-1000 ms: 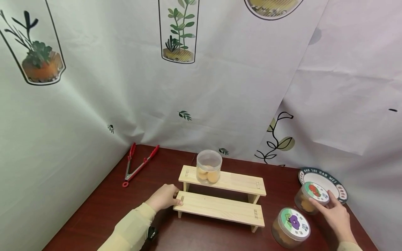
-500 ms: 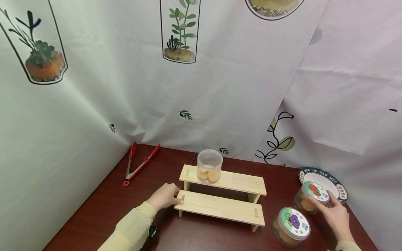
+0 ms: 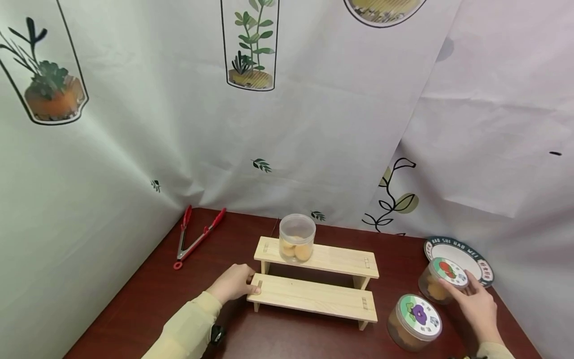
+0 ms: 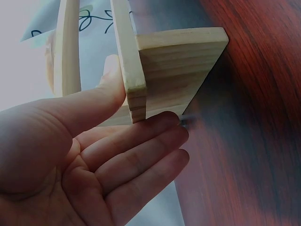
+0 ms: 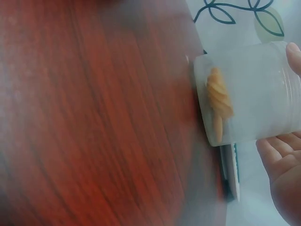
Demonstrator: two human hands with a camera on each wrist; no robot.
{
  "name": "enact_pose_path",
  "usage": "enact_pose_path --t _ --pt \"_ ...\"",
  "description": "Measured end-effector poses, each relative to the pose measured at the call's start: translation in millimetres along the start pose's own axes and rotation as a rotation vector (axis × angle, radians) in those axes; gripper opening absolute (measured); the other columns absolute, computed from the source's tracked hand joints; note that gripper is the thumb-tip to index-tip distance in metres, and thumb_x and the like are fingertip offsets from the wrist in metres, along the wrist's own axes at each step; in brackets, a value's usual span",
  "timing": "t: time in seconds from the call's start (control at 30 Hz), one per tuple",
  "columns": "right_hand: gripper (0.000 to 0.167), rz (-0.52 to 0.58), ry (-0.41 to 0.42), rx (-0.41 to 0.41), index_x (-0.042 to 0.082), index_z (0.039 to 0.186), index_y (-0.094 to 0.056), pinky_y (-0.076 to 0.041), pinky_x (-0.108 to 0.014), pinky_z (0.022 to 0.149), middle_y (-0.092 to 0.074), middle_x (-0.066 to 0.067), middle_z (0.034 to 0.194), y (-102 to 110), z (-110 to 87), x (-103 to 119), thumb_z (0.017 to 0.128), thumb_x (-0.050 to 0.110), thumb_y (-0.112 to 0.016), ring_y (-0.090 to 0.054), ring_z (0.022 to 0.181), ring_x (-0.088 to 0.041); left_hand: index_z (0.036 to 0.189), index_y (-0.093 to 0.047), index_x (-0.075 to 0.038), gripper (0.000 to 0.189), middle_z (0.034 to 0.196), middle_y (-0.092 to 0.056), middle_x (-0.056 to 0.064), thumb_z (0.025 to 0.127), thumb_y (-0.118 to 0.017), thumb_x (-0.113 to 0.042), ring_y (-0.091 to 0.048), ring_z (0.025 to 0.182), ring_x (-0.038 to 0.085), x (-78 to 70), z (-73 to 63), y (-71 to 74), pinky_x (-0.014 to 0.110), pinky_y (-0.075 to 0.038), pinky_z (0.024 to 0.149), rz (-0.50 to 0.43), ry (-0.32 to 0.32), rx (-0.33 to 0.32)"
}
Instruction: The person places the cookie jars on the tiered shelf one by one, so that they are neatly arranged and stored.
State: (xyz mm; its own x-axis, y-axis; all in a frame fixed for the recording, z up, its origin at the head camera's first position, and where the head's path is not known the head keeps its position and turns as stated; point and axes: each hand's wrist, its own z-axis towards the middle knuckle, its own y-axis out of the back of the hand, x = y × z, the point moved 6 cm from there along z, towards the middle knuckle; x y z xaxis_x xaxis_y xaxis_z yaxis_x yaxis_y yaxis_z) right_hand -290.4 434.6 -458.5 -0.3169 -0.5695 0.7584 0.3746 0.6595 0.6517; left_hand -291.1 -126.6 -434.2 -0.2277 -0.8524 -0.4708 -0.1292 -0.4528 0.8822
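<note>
My left hand (image 3: 234,284) pinches the left end of the lower step of a two-step wooden stand (image 3: 314,299), thumb over the board. In the left wrist view, fingers lie under the board's end (image 4: 134,80), beside its leg. At the right, my right hand (image 3: 479,304) grips a clear plastic jar (image 3: 432,289) with a tomato picture on its lid. Brown twisted snacks (image 5: 218,96) show at the jar's bottom in the right wrist view. A second lidded jar (image 3: 412,324), with a purple picture on top, stands in front of it. An open-topped jar (image 3: 297,239) with round biscuits sits on the upper step.
Red-handled tongs (image 3: 193,244) lie spread at the back left of the dark red table (image 3: 148,304). A plate (image 3: 431,249) with a dark green patterned rim is behind the held jar, against the right-hand cloth. Printed cloth (image 3: 314,124) hangs along the back and sides.
The head view has shifted slightly. Both hands keep their holds on the stand and the tomato-lidded jar, and nothing on the table has visibly moved.
</note>
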Motion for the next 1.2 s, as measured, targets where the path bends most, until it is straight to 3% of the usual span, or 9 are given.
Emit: enact_pose_path --t 0.17,0.23,0.53,0.63,0.77,0.83,0.87,1.0,1.2 --pt "0.092 0.006 0.007 0.003 0.009 0.150 -0.019 -0.034 -0.008 0.090 -0.033 -0.027 0.144 2.3 -2.6 5.3 0.082 0.049 -0.068 -0.036 0.130 -0.040 0.073 -0.063 -0.008 0.023 0.057 -0.047 -0.004 0.072 -0.082 -0.021 -0.037 0.054 0.012 0.3 0.9 0.4 0.027 -0.030 0.052 -0.006 -0.009 -0.005" --pt "0.092 0.023 0.013 0.002 0.010 0.150 -0.020 -0.031 0.000 0.082 -0.032 -0.025 0.145 3.4 -3.8 8.4 0.083 0.048 -0.068 -0.036 0.131 -0.038 0.074 -0.064 -0.007 0.023 0.058 -0.048 -0.003 0.073 -0.081 -0.021 -0.038 0.055 0.012 0.1 1.1 0.8 0.027 -0.030 0.052 -0.012 -0.007 0.000" --pt "0.087 0.018 0.101 0.017 0.008 0.149 -0.023 -0.029 0.003 0.076 -0.035 -0.026 0.142 7.2 -10.7 25.9 0.084 0.045 -0.068 -0.033 0.133 -0.028 0.075 -0.065 -0.006 0.023 0.059 -0.052 -0.002 0.071 -0.082 -0.021 -0.040 0.056 0.013 -0.2 -1.3 1.8 0.028 -0.033 0.053 -0.019 0.007 -0.007" --pt "0.087 0.004 0.109 0.021 0.009 0.149 -0.023 -0.031 -0.004 0.091 -0.035 -0.026 0.141 8.0 -12.8 30.8 0.084 0.046 -0.068 -0.034 0.132 -0.033 0.074 -0.064 -0.006 0.024 0.059 -0.051 -0.002 0.071 -0.082 -0.021 -0.040 0.056 0.013 -0.2 -1.5 1.6 0.028 -0.032 0.053 -0.019 0.004 -0.011" --pt "0.089 0.003 0.112 0.043 0.010 0.150 -0.021 -0.028 -0.039 0.107 -0.033 -0.026 0.141 8.2 -15.2 38.8 0.085 0.047 -0.067 -0.034 0.130 -0.042 0.074 -0.064 -0.006 0.024 0.059 -0.052 -0.003 0.071 -0.082 -0.021 -0.040 0.056 0.013 0.1 -1.5 0.9 0.028 -0.033 0.053 -0.014 -0.004 -0.012" --pt "0.089 -0.003 0.120 0.052 0.011 0.150 -0.020 -0.032 -0.021 0.103 -0.034 -0.026 0.142 8.5 -16.9 42.8 0.085 0.048 -0.067 -0.034 0.131 -0.039 0.076 -0.065 -0.006 0.024 0.060 -0.053 -0.002 0.071 -0.083 -0.021 -0.041 0.057 0.013 0.3 -1.7 0.9 0.029 -0.034 0.054 -0.013 -0.005 -0.012" --pt "0.089 -0.003 0.127 0.056 0.011 0.151 -0.020 -0.032 -0.021 0.103 -0.034 -0.026 0.142 8.8 -17.9 45.2 0.085 0.048 -0.067 -0.034 0.132 -0.038 0.076 -0.065 -0.006 0.024 0.061 -0.054 -0.002 0.071 -0.083 -0.021 -0.042 0.057 0.013 0.4 -1.8 0.8 0.029 -0.034 0.054 -0.014 -0.007 -0.013" --pt "0.088 0.000 0.161 0.056 0.011 0.150 -0.021 -0.027 0.005 0.076 -0.035 -0.026 0.142 10.5 -22.7 52.9 0.084 0.047 -0.068 -0.032 0.133 -0.013 0.076 -0.066 -0.006 0.024 0.061 -0.055 -0.002 0.070 -0.083 -0.021 -0.042 0.057 0.014 1.2 -1.7 0.3 0.029 -0.035 0.055 -0.017 -0.007 -0.014" --pt "0.087 0.033 0.197 0.052 0.012 0.150 -0.023 -0.031 0.004 0.074 -0.035 -0.026 0.142 13.3 -30.2 62.9 0.084 0.044 -0.069 -0.030 0.119 0.014 0.076 -0.065 -0.006 0.024 0.061 -0.054 -0.002 0.071 -0.083 -0.021 -0.042 0.057 0.013 2.5 -1.2 -0.8 0.029 -0.034 0.054 -0.022 -0.006 -0.013"
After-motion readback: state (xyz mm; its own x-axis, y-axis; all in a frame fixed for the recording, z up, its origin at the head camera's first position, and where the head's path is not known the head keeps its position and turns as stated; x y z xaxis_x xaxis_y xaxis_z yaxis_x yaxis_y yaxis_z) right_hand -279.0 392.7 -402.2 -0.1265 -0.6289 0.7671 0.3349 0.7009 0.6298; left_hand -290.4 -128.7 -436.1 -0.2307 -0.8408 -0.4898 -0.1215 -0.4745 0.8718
